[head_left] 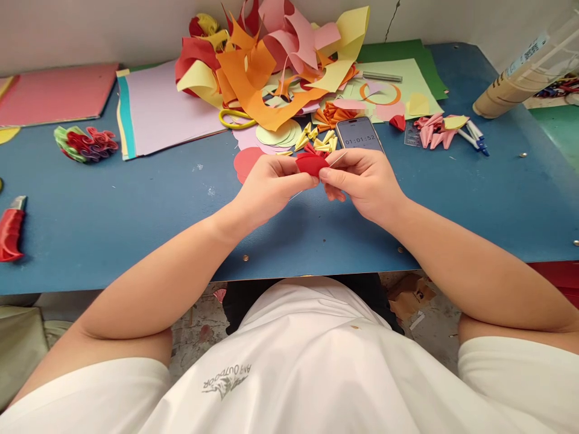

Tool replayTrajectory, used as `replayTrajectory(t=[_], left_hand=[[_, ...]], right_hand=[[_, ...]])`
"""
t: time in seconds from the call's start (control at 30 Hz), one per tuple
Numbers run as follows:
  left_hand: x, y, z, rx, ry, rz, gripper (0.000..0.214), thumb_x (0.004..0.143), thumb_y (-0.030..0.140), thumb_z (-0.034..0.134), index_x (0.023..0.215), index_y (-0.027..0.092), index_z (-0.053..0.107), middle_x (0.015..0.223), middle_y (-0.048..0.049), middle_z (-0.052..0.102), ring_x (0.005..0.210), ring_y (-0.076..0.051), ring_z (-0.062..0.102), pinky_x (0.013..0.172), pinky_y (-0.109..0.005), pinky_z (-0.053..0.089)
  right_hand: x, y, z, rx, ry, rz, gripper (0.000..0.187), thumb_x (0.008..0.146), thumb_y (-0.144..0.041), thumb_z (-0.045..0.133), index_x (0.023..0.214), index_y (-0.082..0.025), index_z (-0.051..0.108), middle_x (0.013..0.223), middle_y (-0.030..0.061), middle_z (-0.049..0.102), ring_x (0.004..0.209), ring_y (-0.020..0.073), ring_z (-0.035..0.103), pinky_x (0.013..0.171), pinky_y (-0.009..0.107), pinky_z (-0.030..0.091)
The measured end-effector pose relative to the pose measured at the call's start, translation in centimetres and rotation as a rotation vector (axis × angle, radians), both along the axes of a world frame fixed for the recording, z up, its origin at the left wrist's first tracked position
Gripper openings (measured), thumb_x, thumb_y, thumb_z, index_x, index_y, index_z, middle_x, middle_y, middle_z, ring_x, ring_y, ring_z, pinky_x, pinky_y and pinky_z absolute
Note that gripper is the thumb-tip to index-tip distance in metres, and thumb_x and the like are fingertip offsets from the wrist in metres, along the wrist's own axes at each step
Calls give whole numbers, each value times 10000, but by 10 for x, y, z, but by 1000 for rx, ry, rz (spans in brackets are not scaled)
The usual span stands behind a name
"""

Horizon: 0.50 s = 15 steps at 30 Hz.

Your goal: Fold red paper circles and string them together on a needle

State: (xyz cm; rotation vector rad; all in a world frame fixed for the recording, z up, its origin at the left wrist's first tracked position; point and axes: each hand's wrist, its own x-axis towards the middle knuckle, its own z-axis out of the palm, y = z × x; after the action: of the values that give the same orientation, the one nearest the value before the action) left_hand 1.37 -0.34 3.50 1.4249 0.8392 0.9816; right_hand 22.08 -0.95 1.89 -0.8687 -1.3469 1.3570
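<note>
The worktop (312,241) is blue, with pale scuffs and a few small studs (245,258). On its left side lie a red cutter (11,234), a ruffled bunch (85,144) and two stacks of paper, one pinkish red (58,93), one lilac (176,102). Scraps (260,60) heap up at the back, beside a green sheet (430,69). A phone (360,134) lies near the middle, pens (474,132) rest farther right, and a cup (513,87) stands near the right end.
</note>
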Motion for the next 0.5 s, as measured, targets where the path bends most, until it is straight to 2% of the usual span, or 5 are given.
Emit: replayTrajectory(t=[0.13, 0.37, 0.5], left_hand=[[0, 0, -2, 8, 7, 17, 123, 822, 217, 843, 707, 224, 800, 759, -12, 734, 810, -199, 718, 792, -372, 584], [-1, 1, -3, -2, 34, 62, 215, 822, 273, 926, 678, 215, 778, 655, 10, 608, 751, -181, 673, 714, -342, 536], [-3, 3, -3, 37, 86, 36, 214, 855, 272, 922, 716, 222, 767, 714, -6, 671, 798, -195, 701, 734, -353, 562]], right_hand=[[-1, -1, 1, -12, 14, 3, 460, 765, -519, 1146, 843, -191, 833, 675, -25, 709, 520, 96, 572, 473, 252, 403], [-6, -4, 0, 36, 22, -34, 557, 781, -631, 1143, 766, -198, 794, 767, -2, 731, 527, 80, 574, 475, 262, 388], [-4, -4, -3, 61, -19, -38, 523, 850, -613, 1113, 777, -216, 781, 759, -11, 717, 525, 88, 572, 507, 288, 441]])
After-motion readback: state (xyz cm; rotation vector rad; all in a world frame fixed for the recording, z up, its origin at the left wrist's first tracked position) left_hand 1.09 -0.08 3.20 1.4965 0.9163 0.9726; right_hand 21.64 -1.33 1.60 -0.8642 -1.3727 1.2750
